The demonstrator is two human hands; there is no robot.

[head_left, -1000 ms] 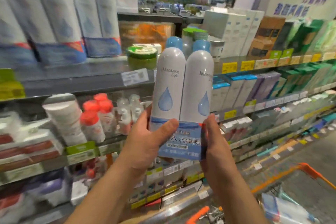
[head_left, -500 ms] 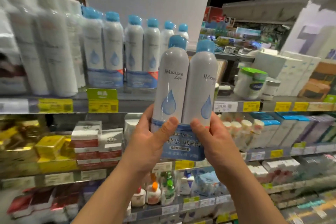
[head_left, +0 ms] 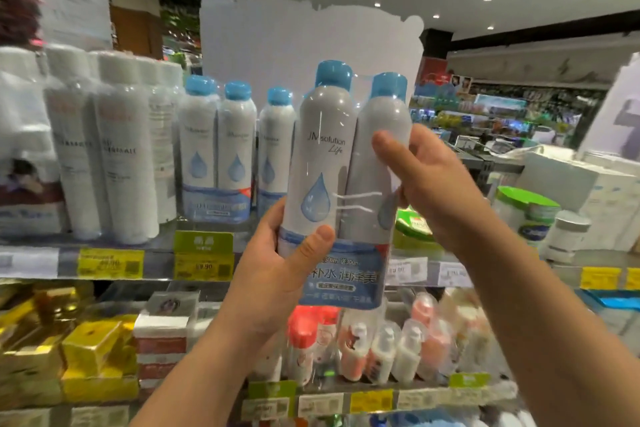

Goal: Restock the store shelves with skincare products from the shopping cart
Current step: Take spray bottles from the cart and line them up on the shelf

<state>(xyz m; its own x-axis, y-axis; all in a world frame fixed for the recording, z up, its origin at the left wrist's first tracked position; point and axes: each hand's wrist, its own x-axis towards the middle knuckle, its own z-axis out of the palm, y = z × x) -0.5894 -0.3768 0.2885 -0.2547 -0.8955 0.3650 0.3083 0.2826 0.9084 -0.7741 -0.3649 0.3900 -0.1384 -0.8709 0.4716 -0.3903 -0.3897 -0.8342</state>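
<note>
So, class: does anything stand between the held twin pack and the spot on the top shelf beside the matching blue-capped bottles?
Nothing visible does. Both hands, left and right, hold the twin pack in front of the shelf, right of the matching bottles. The pack itself hides the spot behind it.

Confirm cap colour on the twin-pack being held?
Light blue caps on the twin-pack; bottles white-grey. Head view, the only one.

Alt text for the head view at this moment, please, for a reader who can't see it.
Two hands hold a shrink-wrapped twin pack of blue-capped spray bottles up in front of a store shelf: left hand gripping its base, right hand its upper side. Matching packs stand on the shelf behind.
</note>
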